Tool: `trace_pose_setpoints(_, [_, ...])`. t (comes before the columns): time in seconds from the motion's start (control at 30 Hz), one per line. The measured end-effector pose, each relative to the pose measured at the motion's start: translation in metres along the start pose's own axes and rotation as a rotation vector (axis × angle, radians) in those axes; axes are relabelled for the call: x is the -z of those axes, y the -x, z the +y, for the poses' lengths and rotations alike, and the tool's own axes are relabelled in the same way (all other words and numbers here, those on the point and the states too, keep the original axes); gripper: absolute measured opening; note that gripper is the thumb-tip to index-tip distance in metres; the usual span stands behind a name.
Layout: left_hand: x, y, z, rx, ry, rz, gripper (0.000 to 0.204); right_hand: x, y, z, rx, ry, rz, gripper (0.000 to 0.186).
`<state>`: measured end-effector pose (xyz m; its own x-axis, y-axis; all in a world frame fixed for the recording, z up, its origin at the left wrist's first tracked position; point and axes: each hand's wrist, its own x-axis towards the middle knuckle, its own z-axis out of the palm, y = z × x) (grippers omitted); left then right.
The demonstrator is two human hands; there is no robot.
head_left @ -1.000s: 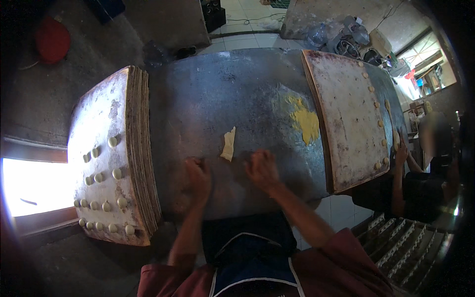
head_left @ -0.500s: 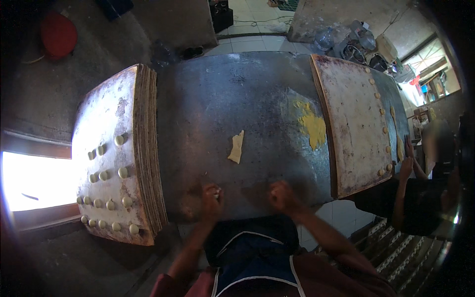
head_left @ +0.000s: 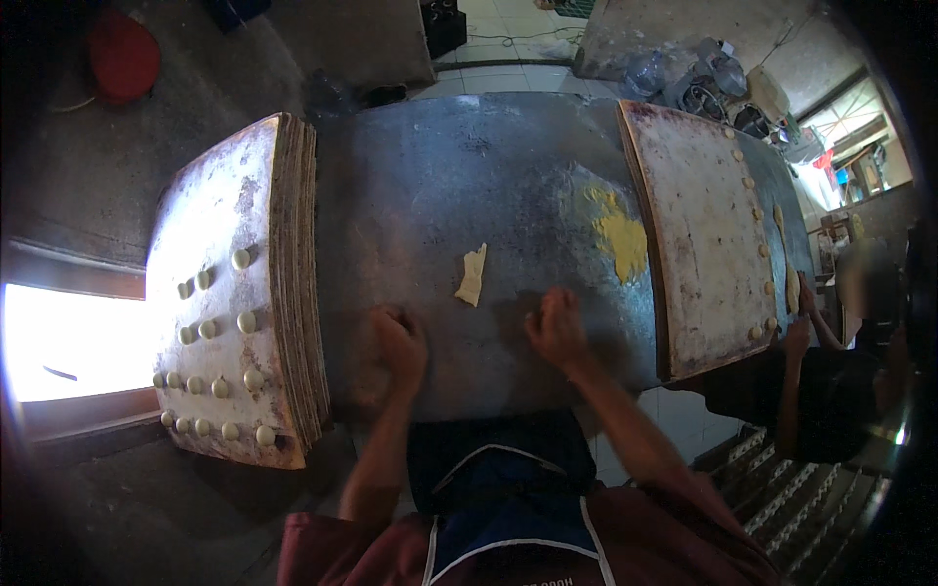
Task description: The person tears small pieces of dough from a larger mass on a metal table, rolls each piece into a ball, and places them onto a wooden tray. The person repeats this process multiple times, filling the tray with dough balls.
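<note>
My left hand (head_left: 399,344) is curled, fingers bent inward, low over the near left part of the dark metal worktable (head_left: 440,186). Across from it my right hand (head_left: 559,332) is likewise closed, knuckles toward the far side. Whatever lies inside either hand, if anything, is hidden. Beyond and between the two hands lies a flat, pale strip of dough (head_left: 471,275), touched by neither. Small round dough balls (head_left: 246,321) sit in uneven rows on the top board of a stack (head_left: 230,215) at the left end of the table.
A yellow smear (head_left: 621,234) of a soft or powdery substance marks the table's right part. Past it, another board (head_left: 689,225) carries dough balls along its right edge. A co-worker's hands (head_left: 801,327) are beside long dough pieces (head_left: 792,283) there. Pots (head_left: 702,101) stand at the far right.
Both hands have moved forward from the table's near edge, farther onto its surface. The pale spot visible in my left hand earlier no longer shows. The dough strip stays in place.
</note>
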<state>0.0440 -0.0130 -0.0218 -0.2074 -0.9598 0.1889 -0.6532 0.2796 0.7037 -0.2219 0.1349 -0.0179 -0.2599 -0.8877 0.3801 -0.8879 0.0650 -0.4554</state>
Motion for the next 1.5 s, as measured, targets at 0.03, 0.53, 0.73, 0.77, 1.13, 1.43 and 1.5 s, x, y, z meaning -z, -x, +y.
trace_pose_setpoints(0.03, [0.000,0.003,-0.001,-0.043,-0.005,-0.012,0.017,0.001,0.006,0.001,0.006,-0.045,-0.044,0.020])
trace_pose_setpoints(0.53, [0.070,0.023,-0.006,-0.206,-0.008,-0.188,0.043,0.039,0.032,-0.009,-0.185,-0.046,-0.137,0.023])
trace_pose_setpoints(0.73, [0.086,0.022,0.037,0.230,0.490,-0.387,0.019,0.025,0.003,-0.107,-0.100,-0.546,-0.314,0.038])
trace_pose_setpoints(0.77, [0.088,0.024,0.045,0.311,0.553,-0.457,0.018,0.021,-0.002,-0.122,-0.230,-0.692,-0.343,0.039])
trace_pose_setpoints(1.13, [0.116,0.011,0.039,0.194,0.845,-0.935,0.012,0.040,-0.045,-0.133,-0.211,-1.527,-0.886,0.012])
trace_pose_setpoints(1.43, [0.074,0.012,0.001,-0.191,-0.006,-0.353,0.016,0.004,-0.066,-0.088,0.040,0.140,-0.156,0.054])
trace_pose_setpoints(1.5, [0.057,0.006,-0.002,-0.424,-0.120,-0.205,0.022,0.017,-0.041,-0.069,0.189,0.115,-0.090,0.051])
